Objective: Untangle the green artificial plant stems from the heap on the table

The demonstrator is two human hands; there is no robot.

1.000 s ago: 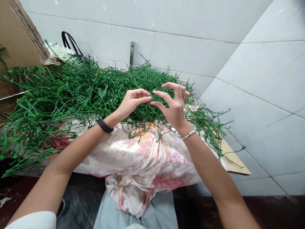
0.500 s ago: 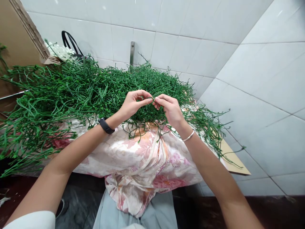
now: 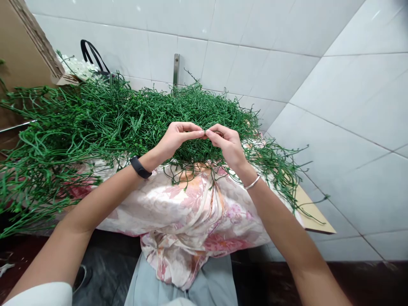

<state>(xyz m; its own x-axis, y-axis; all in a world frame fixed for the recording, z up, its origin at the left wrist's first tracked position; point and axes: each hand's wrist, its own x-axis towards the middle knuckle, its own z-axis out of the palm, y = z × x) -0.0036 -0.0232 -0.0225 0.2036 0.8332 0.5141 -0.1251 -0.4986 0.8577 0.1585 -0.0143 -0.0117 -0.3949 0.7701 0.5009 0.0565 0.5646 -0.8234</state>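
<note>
Over the front of a large heap of thin green artificial stems (image 3: 127, 114), my two hands meet fingertip to fingertip. My left hand (image 3: 180, 136) is closed in a pinch, thumb against forefinger, on a small green stem (image 3: 205, 133). From the other side my right hand (image 3: 227, 143) pinches the same stem, its other fingers curled. Only a tiny bit of the stem shows between the fingertips; the rest is hidden by the fingers. Below the hands, loose stem ends hang over a floral cloth (image 3: 191, 204) that covers the work surface.
White flower pieces (image 3: 78, 68) and a black strap (image 3: 92, 55) lie at the back left, beside a cardboard box (image 3: 28, 46). A metal bracket (image 3: 176, 70) stands against the tiled wall (image 3: 223, 25). At right a board corner (image 3: 314, 214) sticks out under the cloth.
My fingertips have drawn closer together, so less of the stem shows between them. My right fingers have shifted slightly. The heap looks the same.
</note>
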